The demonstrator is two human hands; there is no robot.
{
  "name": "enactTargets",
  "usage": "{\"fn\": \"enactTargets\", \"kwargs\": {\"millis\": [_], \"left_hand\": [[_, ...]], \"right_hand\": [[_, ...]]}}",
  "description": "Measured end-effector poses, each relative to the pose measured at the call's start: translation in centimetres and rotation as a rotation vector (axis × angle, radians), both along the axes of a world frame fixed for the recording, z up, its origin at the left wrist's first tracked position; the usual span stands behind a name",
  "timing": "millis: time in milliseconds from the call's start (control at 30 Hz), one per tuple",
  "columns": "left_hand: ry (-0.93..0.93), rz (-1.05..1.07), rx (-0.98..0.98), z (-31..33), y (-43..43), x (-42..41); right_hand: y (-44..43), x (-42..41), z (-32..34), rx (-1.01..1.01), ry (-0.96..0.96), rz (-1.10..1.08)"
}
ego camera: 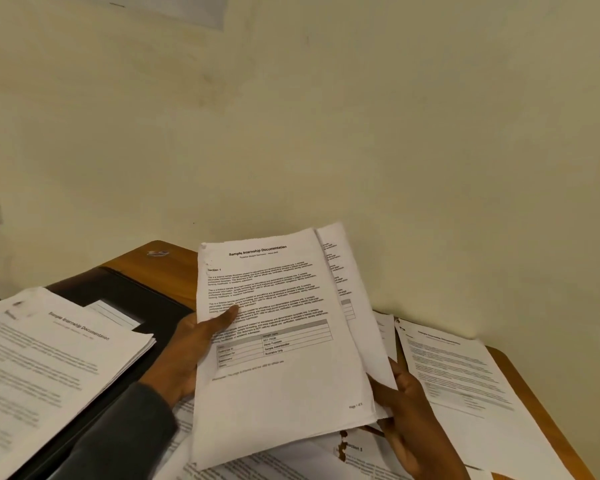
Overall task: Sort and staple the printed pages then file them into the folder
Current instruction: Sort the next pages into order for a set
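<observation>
From my remote seat, I see the left hand (187,355) gripping the left edge of a sheaf of white printed pages (284,368), its thumb pressed flat on the front sheet and its fingers hidden behind. The right hand (409,414) grips the sheaf's lower right corner from behind. The sheaf is held tilted above the table, its top page headed "Sample Internship Documentation", with a rear page (336,268) fanned out to the right. A dark grey sleeve (129,431) covers the left forearm. Loose printed sheets (291,460) lie beneath the sheaf. To the left, a black folder (129,292) lies on the brown wooden table (174,265), a thick stack of printed pages (49,362) overlapping it. Another printed set (454,372) lies on the right.
</observation>
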State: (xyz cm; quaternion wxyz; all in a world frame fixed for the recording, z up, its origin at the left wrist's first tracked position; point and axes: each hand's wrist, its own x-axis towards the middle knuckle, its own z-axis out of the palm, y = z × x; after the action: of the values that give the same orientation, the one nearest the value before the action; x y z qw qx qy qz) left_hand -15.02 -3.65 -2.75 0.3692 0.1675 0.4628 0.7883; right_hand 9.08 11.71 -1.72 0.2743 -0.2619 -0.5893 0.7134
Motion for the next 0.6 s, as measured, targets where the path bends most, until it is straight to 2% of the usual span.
{"fn": "enactTargets", "kwargs": {"millis": [200,367,600], "left_hand": [[-0.029,-0.059,0.037,0.0,0.0,0.0],[0.026,-0.111,0.041,-0.1,0.2,0.3],[0.083,-0.1,0.024,-0.2,0.5,0.6]], "right_hand": [[0.0,0.0,0.1,-0.061,0.018,-0.043],[-1.1,-0.4,0.4,0.042,-0.107,0.08],[-1.5,-0.6,0.3,0.121,-0.194,0.101]]}}
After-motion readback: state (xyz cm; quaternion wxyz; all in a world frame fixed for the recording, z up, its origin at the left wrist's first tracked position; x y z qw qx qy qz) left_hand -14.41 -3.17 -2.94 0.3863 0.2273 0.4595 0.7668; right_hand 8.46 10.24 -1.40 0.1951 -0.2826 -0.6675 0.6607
